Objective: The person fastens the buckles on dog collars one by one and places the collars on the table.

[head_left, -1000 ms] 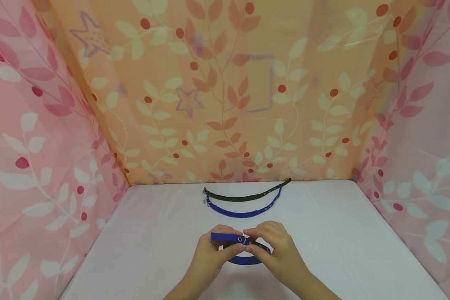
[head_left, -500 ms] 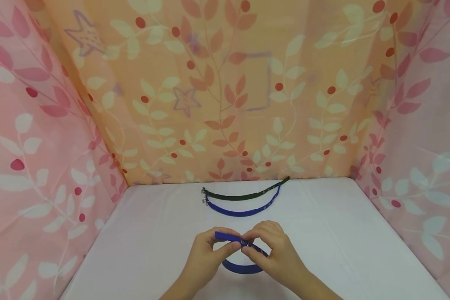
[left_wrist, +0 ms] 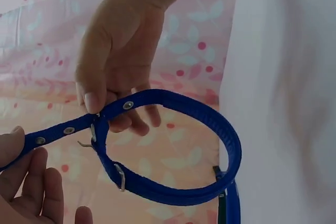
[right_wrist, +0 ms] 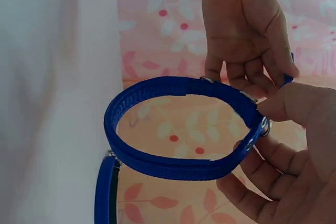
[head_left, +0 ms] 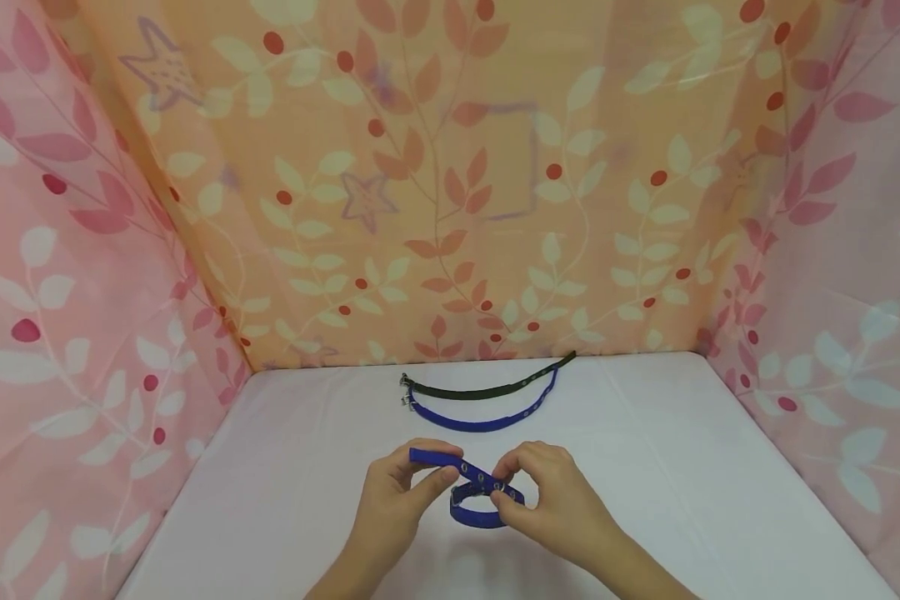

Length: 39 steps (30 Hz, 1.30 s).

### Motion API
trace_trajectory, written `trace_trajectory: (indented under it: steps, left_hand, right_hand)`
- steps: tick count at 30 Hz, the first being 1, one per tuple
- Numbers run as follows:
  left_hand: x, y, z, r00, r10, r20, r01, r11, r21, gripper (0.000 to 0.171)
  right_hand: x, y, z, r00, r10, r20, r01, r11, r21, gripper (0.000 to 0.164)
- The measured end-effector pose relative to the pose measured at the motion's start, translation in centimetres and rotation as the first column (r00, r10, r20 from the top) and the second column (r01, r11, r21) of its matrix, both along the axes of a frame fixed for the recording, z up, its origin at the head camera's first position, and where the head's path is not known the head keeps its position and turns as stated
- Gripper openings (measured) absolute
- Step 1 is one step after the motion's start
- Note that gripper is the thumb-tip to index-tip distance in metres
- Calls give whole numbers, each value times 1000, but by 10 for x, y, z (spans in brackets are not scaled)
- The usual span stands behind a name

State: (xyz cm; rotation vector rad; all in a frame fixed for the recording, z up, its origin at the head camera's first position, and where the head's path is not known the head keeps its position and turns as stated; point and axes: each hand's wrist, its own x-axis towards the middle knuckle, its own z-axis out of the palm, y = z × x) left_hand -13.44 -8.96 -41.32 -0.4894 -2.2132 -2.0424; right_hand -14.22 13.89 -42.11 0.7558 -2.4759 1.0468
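A blue buckle collar (head_left: 476,518) is bent into a loop above the table, held between both hands. My left hand (head_left: 390,500) pinches its free strap end, left of the loop. Thumb and fingers of my right hand (head_left: 551,487) pinch the strap where it crosses the buckle. In the left wrist view, the tail with metal eyelets (left_wrist: 69,130) runs through the buckle (left_wrist: 94,132), whose prong sticks out to the side. A metal ring (left_wrist: 120,177) sits further along the band. The right wrist view shows the padded loop (right_wrist: 157,169) hanging free of the table.
Behind the hands, another blue collar (head_left: 476,426) and a dark green collar (head_left: 472,394) lie curved on the white table (head_left: 285,467), buckles to the left. Flower-patterned curtains (head_left: 435,167) enclose the back and both sides.
My left hand has moved left, away from the right, drawing the strap end along. More eyelets now show between the hands. The right hand keeps its pinch, and the head view has shifted slightly.
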Motion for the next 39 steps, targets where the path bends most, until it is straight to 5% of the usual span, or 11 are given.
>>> trace_trajectory:
  steps: [4, 9, 13, 18, 29, 35, 39]
  left_hand:
    - [3, 2, 0, 999, -34, 36, 35, 999, -16, 18]
    - [3, 7, -6, 998, -58, -14, 57, 997, -46, 18]
    - [1, 9, -11, 999, -9, -36, 1, 977, -211, 27]
    - [0, 11, -20, 998, -52, -23, 40, 935, -352, 29]
    - [3, 15, -20, 993, -75, -92, 52, 971, -232, 26]
    - [5, 21, -19, 998, -57, -2, 57, 998, -33, 27]
    - [8, 22, -18, 997, -51, 52, 46, 993, 108, 30]
  right_hand:
    - [1, -3, -3, 997, 49, -53, -50, 999, -4, 35]
    - [2, -6, -7, 974, 90, -209, -97, 995, -26, 34]
    - [1, -7, -7, 955, 81, -286, -116, 987, -108, 35]
    - [4, -7, -6, 951, 72, -301, -145, 962, -231, 43]
    - [4, -9, -3, 937, 98, -336, -211, 924, -320, 46]
    - [8, -9, -1, 950, 57, -307, -164, 928, -336, 49]
    - [10, -10, 0, 960, 26, -278, -122, 936, -332, 55]
